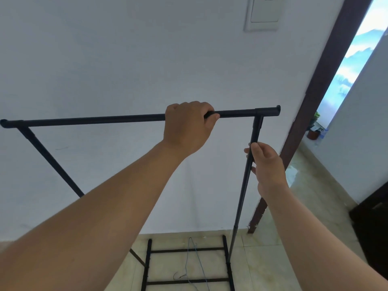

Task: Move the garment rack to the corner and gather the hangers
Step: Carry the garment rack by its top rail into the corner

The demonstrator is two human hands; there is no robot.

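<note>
A black metal garment rack (pixel 94 120) stands in front of a white wall, its top bar running across the view. My left hand (pixel 186 128) is closed over the top bar, right of its middle. My right hand (pixel 266 164) grips the rack's right upright pole a little below the top joint. The rack's base frame (pixel 186 249) rests on the tiled floor below. A thin blue wire hanger (pixel 194 259) lies on the floor inside the base frame. The rack's left upright is partly hidden behind my left forearm.
A dark brown door frame (pixel 327 91) rises right of the rack, with a doorway beyond it and a potted plant (pixel 313 131) on the floor there. A dark piece of furniture (pixel 373 227) stands at the right edge. A white wall panel (pixel 263 12) is mounted high up.
</note>
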